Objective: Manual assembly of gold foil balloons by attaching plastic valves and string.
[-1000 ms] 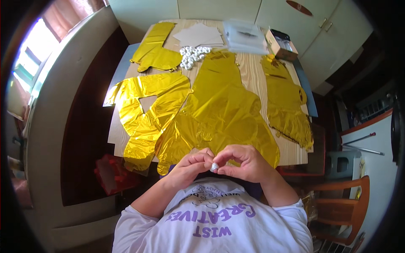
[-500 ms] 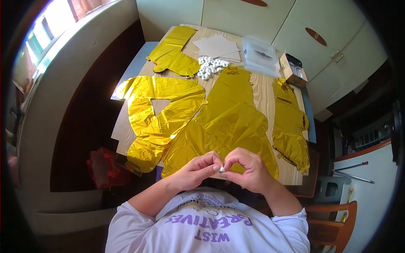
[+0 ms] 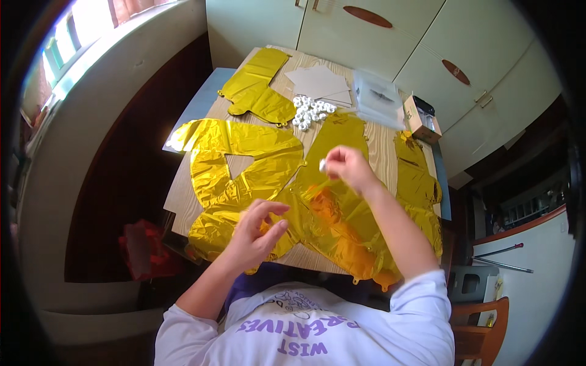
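Observation:
My right hand (image 3: 351, 168) is raised over the middle flat gold foil balloon (image 3: 339, 133). Its thumb and fingers pinch a small white roll (image 3: 323, 165), partly hidden by the fingertips. My left hand (image 3: 253, 235) hovers lower down, empty, thumb and fingers apart, in front of the near end of another uninflated gold foil balloon (image 3: 265, 139) with a cut-out in it. Beyond my right hand lies a loose pile of small white rolls (image 3: 311, 112) with holes through them. A third gold balloon (image 3: 259, 76) lies at the far left of the table.
Grey-white cards (image 3: 317, 82) and a clear plastic sleeve (image 3: 375, 97) lie at the back. A small open box (image 3: 422, 122) stands at the back right, above a crumpled gold balloon (image 3: 421, 183). A red bag (image 3: 146, 250) is below the table's left side.
My hands have parted. The right one has gone forward with the small white roll, while the left has let go and moved left, its fingers spreading. The near balloon's folds have shifted.

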`<state>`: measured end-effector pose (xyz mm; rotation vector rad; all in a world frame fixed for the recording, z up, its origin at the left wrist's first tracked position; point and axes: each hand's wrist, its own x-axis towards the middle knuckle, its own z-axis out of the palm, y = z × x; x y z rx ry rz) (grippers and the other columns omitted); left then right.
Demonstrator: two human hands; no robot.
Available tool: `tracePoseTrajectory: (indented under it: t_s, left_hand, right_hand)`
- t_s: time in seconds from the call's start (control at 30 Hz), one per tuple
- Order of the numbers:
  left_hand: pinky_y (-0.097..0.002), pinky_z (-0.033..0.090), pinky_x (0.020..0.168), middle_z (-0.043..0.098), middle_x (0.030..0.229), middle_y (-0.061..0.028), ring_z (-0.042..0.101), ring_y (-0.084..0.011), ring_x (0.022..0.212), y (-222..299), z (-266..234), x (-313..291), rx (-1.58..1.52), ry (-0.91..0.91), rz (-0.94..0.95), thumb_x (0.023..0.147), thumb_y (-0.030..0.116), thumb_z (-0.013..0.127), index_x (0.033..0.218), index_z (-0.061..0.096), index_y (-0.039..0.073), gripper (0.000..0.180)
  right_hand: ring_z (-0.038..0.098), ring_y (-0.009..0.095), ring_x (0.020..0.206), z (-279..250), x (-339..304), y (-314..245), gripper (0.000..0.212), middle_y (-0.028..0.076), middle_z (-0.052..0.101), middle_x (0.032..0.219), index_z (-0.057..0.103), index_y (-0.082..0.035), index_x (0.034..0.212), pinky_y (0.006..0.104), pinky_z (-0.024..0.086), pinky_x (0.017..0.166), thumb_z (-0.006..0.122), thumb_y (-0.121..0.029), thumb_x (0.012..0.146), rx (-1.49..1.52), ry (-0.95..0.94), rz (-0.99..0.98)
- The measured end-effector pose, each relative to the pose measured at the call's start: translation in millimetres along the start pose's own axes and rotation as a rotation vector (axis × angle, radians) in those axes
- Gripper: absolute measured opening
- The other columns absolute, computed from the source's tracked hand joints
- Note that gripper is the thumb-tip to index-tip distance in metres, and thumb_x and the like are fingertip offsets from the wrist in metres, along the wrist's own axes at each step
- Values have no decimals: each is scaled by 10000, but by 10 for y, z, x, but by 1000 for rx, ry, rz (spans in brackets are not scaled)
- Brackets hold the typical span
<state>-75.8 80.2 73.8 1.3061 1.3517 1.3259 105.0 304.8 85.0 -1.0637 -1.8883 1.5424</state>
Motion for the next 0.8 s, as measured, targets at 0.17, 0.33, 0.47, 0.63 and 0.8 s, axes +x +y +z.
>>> tracePoseTrajectory:
  t_s: [0.17, 0.33, 0.47, 0.63, 0.8]
  left_hand:
    - [-443, 339, 968, 593, 1085, -116, 519, -324, 1059, -173, -338, -53, 849, 192, 208, 770, 216, 706, 1061, 636, 83, 327]
    - [-460, 320, 1023, 574, 1127, -124, 502, -326, 1116, -296, -441, -127, 870, 137, 188, 752, 210, 711, 1061, 632, 83, 344]
    - [-467, 315, 1039, 562, 1156, -141, 496, -343, 1137, -313, -533, -97, 864, 93, 180, 755, 182, 715, 1083, 623, 74, 358]
    - [-483, 323, 1030, 559, 1150, -147, 492, -356, 1144, -271, -635, -65, 866, 118, 220, 751, 148, 712, 1075, 612, 73, 346]
    - [-488, 313, 1040, 551, 1172, -170, 478, -367, 1178, -412, -678, -60, 825, 89, 163, 749, 161, 715, 1068, 612, 84, 343]
  right_hand:
    - [647, 116, 636, -145, 1316, 338, 66, 74, 674, 751, 646, -41, 771, 290, 524, 513, 711, -42, 769, -167, 254, 176]
    - [694, 256, 771, -206, 2028, 720, 90, 111, 713, 800, 718, -98, 721, 345, 544, 742, 706, -187, 714, -836, 488, 93]
    - [698, 239, 796, -240, 2103, 787, 116, 137, 719, 845, 749, -90, 796, 340, 543, 732, 674, -166, 750, -810, 520, 56]
    - [690, 169, 759, -355, 1485, 431, 320, 127, 685, 962, 629, 39, 1107, 293, 524, 618, 621, -83, 810, -369, 289, 127]
    - [682, 200, 889, -488, 2, 175, 437, 142, 663, 1093, 549, -47, 1292, 285, 544, 785, 630, -129, 870, -734, 160, -13]
